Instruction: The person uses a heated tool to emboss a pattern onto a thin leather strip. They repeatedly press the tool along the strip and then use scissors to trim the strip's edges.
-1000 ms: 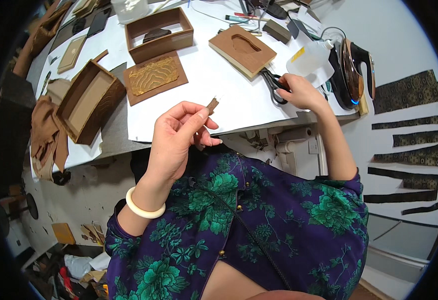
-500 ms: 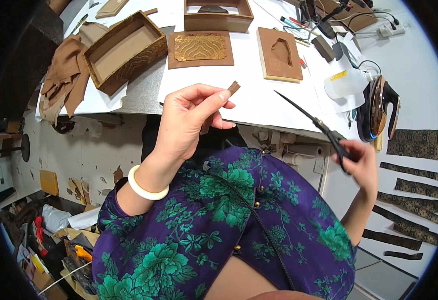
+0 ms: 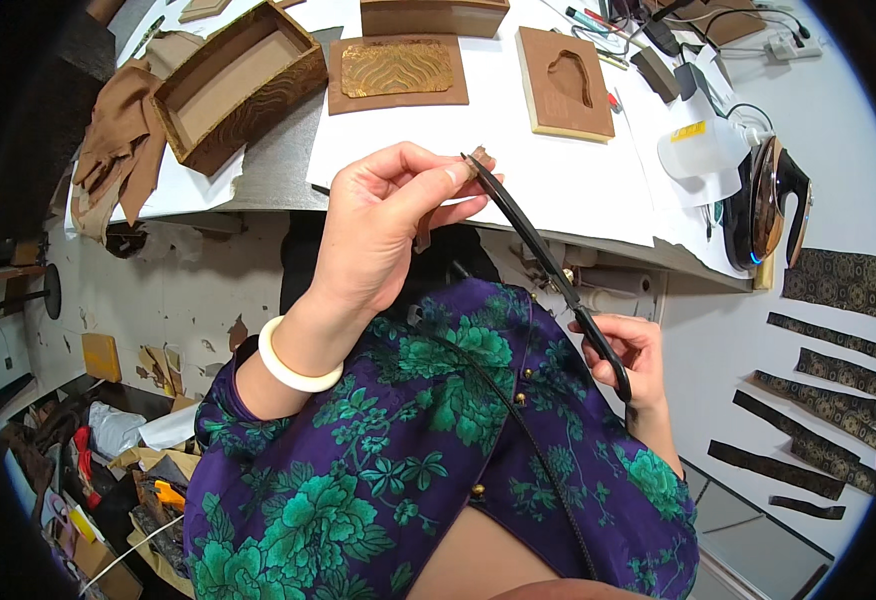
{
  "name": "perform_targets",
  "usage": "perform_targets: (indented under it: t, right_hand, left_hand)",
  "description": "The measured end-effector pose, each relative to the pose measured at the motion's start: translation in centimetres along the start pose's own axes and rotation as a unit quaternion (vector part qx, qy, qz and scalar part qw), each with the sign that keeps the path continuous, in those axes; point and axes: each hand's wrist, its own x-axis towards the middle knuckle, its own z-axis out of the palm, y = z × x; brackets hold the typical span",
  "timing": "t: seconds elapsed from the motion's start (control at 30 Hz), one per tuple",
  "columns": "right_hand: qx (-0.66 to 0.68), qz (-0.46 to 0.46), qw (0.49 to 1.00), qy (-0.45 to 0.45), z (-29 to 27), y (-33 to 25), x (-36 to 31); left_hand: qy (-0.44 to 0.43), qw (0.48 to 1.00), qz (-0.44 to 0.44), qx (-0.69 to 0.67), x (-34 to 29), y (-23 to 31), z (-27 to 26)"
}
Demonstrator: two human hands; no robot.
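My left hand pinches a small brown strip of cloth or thin leather between thumb and forefinger, its end sticking out past the fingertips. My right hand has its fingers in the handles of black scissors. The long blades reach up and left to the strip, their tips lying at its protruding end, close to my left fingertips. Whether the blades have cut into it cannot be made out. Both hands are held just in front of the table's near edge.
On the white-covered table stand a patterned open box, a brown board with a gold patterned panel and a block with a carved hollow. Brown cloth drapes over the left edge. A translucent bottle and an iron stand right.
My right hand has brought the scissors left and inward, so their tips now meet the strip. My left hand stays nearly in place, still pinching it. The view has shifted slightly.
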Motion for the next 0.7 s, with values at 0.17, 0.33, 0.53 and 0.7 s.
perform_targets:
  t: [0.17, 0.33, 0.53, 0.7]
  right_hand:
    - [-0.019, 0.004, 1.000, 0.005, 0.24, 0.08, 0.14]
    - [-0.031, 0.002, 0.999, 0.015, 0.28, 0.37, -0.02]
    - [-0.047, -0.014, 0.999, 0.017, 0.25, 0.71, -0.23]
    - [-0.061, -0.010, 0.998, 0.027, 0.64, 0.68, -0.31]
  left_hand:
    - [0.014, 1.000, 0.000, -0.007, 0.07, -0.36, -0.02]
    - [0.003, 1.000, 0.005, -0.007, 0.15, -0.10, 0.32]
    - [-0.007, 1.000, 0.006, -0.016, 0.29, -0.21, 0.12]
    - [-0.003, 1.000, 0.006, -0.011, 0.24, -0.04, 0.26]
